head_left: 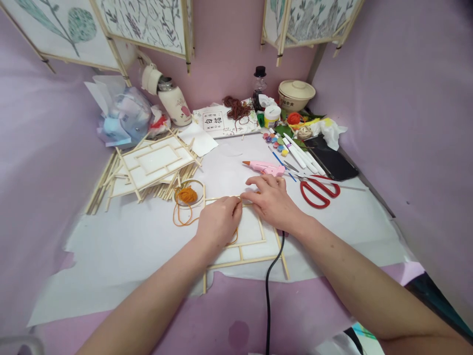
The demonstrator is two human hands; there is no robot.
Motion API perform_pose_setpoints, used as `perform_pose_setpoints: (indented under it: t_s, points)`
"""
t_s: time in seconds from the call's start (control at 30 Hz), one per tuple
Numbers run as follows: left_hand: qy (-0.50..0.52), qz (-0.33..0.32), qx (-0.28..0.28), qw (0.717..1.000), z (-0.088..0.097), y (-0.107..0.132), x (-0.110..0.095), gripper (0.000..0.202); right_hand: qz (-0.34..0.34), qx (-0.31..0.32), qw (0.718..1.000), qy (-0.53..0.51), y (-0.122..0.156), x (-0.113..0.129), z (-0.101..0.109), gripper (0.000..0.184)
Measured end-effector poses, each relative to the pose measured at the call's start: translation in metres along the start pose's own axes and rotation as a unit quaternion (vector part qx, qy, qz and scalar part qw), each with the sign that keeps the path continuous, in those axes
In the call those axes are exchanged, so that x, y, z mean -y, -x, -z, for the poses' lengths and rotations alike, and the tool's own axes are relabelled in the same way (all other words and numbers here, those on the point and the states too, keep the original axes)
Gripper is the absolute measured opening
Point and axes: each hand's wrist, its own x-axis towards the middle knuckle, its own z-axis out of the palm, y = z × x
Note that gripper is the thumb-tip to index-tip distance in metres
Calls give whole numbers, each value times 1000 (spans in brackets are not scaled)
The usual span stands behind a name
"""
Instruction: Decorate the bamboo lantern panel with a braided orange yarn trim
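My left hand [221,219] is closed in a pinch at the far bar of a wooden stick frame [244,243] backed with white sheet. Orange yarn [187,195] runs from a small ball, through loose loops, under this hand, and a loop shows beside its palm. The exact pinch point is partly hidden. Close to its fingertips, my right hand [271,199] hovers over the frame's far edge with thumb and fingers bent but apart. Just beyond the right hand lies a pink glue gun [264,167], and its black cord [269,296] crosses the frame's near right corner.
Red-handled scissors [314,199], a phone [332,158] and white pens [299,155] lie to the right. Stacked stick frames [155,160] occupy the left. At the back stand an open bottle [177,106], a sketchbook [214,121] and a lidded bowl [295,96]. Painted lanterns [144,24] hang above.
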Motion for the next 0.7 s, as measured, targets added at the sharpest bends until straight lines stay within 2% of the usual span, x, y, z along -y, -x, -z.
perform_pose_setpoints:
  t_s: [0.23,0.53,0.7]
  points:
    - [40,19,-18,999,7,-5,7,24,-9,2,1000,-14,0,0,0,32]
    - [75,-30,-46,996,11,-15,17,26,-10,-4,1000,-1,1,1,1,32]
    - [72,-34,-46,996,11,-23,20,25,1,4,1000,5,0,2,1,27]
